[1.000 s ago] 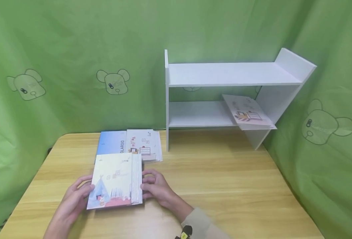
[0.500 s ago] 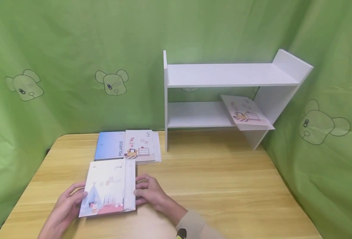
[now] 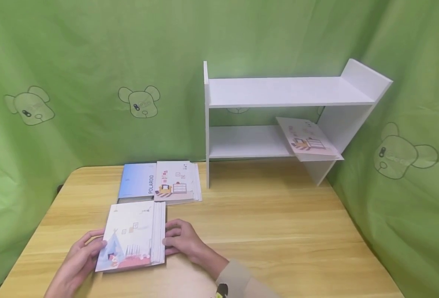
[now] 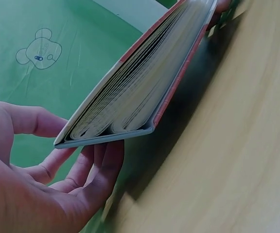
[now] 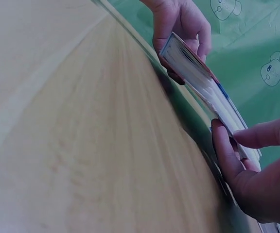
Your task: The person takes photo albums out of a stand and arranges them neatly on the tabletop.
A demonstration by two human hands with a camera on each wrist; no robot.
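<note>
Between both hands is a photo album, its pale cover printed with a blue tent and a red rug. It hangs slightly above the table, a shadow beneath it in the left wrist view. My left hand grips the spine side, thumb over the cover and fingers underneath. At the opposite edge, my right hand pinches the page side between thumb and fingers. The thick sleeve pages show edge-on in the left wrist view. Behind it lie a blue album marked POLAROID and another pale album.
A white two-tier shelf stands at the back right of the wooden table. On its lower board another album leans against the right side and juts past the front edge. Green cloth hangs around the table.
Both hands have brought the album left and toward the person, uncovering more of the blue album behind. Most of this shift came in the first half second. The shelf's album stays put.
</note>
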